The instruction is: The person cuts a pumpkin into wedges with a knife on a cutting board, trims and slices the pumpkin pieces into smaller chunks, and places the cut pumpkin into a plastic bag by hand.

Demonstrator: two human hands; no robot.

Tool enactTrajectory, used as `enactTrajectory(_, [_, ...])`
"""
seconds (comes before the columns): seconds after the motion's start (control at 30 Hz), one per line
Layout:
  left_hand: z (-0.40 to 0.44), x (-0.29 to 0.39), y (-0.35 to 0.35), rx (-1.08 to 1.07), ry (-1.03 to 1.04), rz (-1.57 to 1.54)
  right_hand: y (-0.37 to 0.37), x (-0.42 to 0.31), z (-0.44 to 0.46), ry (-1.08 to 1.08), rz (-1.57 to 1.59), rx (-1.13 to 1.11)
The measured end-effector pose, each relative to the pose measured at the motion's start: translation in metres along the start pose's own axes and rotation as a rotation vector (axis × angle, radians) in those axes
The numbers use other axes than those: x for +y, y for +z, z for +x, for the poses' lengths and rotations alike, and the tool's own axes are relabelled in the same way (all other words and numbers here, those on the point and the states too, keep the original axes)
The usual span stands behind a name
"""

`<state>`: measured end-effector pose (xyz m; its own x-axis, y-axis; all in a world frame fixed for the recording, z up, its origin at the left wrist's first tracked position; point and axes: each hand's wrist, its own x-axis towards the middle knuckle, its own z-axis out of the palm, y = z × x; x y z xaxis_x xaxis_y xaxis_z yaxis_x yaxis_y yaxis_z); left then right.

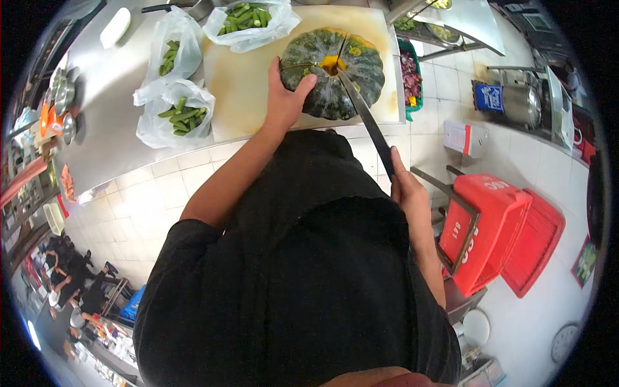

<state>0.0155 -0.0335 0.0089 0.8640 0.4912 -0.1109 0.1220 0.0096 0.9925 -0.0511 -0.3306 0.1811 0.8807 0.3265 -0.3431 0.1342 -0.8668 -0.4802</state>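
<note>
A large dark-green pumpkin (364,68) with yellow-orange patches sits on a pale cutting board (235,97). Its top has an opening showing yellow flesh, and dark cut lines run from there toward the far rim and the left side. My left hand (288,97) grips the pumpkin's near left side, thumb on top and fingers along the edge. In my right hand (406,186) is the handle of a long knife (366,118), its blade slanting up to the left with the tip at the opening.
Plastic bags of green vegetable pieces stand left of the pumpkin: one at the back (251,35), one in the middle (177,42) and one in front (171,126). A green crate (416,106) and red bins (483,232) are on the right. Several people (71,284) are at lower left.
</note>
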Motion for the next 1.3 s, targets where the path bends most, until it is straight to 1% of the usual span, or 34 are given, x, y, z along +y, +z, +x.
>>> enactTrajectory(0.07, [0.002, -0.003, 0.001, -0.015, 0.002, -0.079, 0.002, -0.011, -0.003, 0.0, -0.104, 0.024])
enactTrajectory(0.1, [0.003, -0.004, 0.002, -0.016, 0.006, -0.071, 0.004, -0.016, -0.004, -0.003, -0.156, 0.032])
enactTrajectory(0.2, [0.003, -0.003, 0.0, -0.016, 0.016, -0.016, 0.02, -0.026, -0.002, 0.119, -0.434, -0.035])
enactTrajectory(0.27, [0.002, 0.001, -0.002, -0.019, 0.021, 0.057, 0.027, -0.031, 0.007, 0.135, -0.497, -0.118])
enactTrajectory(0.33, [0.003, -0.005, -0.002, -0.021, 0.032, 0.045, 0.041, -0.024, 0.024, 0.159, -0.532, -0.183])
enactTrajectory(0.43, [0.005, -0.007, -0.002, -0.014, 0.05, 0.033, 0.066, 0.002, 0.039, 0.155, -0.475, -0.177])
enactTrajectory(0.53, [0.006, -0.009, -0.003, -0.024, 0.043, 0.004, 0.063, -0.004, 0.045, 0.198, -0.468, -0.258])
enactTrajectory(0.67, [0.009, -0.006, -0.002, -0.048, 0.054, -0.013, 0.061, -0.004, 0.054, 0.213, -0.427, -0.277])
enactTrajectory(0.7, [0.011, -0.006, -0.002, -0.048, 0.091, -0.03, 0.06, -0.004, 0.06, 0.212, -0.406, -0.28])
enactTrajectory(0.77, [0.017, -0.001, 0.001, -0.05, 0.092, -0.085, 0.064, 0.004, 0.074, 0.205, -0.371, -0.287])
enactTrajectory(0.83, [0.027, 0.014, 0.003, -0.07, 0.093, -0.159, 0.081, 0.023, 0.09, 0.153, -0.325, -0.247])
enactTrajectory(0.93, [0.04, 0.015, 0.006, 0.012, 0.158, 0.072, 0.085, 0.04, 0.109, 0.019, -0.284, -0.204])
enactTrajectory(1.0, [0.042, 0.023, 0.004, -0.002, 0.032, 0.016, 0.081, 0.046, 0.113, -0.057, -0.234, -0.177])
enactTrajectory(1.03, [0.044, 0.028, 0.004, -0.01, -0.031, -0.013, 0.073, 0.044, 0.114, -0.064, -0.267, -0.192])
enactTrajectory(1.17, [0.056, 0.01, -0.013, -0.064, -0.172, -0.127, 0.04, 0.025, 0.104, -0.077, -0.243, -0.266])
enactTrajectory(1.27, [0.044, 0.02, -0.009, -0.089, -0.068, 0.091, 0.036, 0.042, 0.097, -0.048, -0.209, -0.325])
enactTrajectory(1.3, [0.042, 0.019, -0.006, -0.068, 0.025, 0.202, 0.031, 0.048, 0.094, -0.045, -0.217, -0.348])
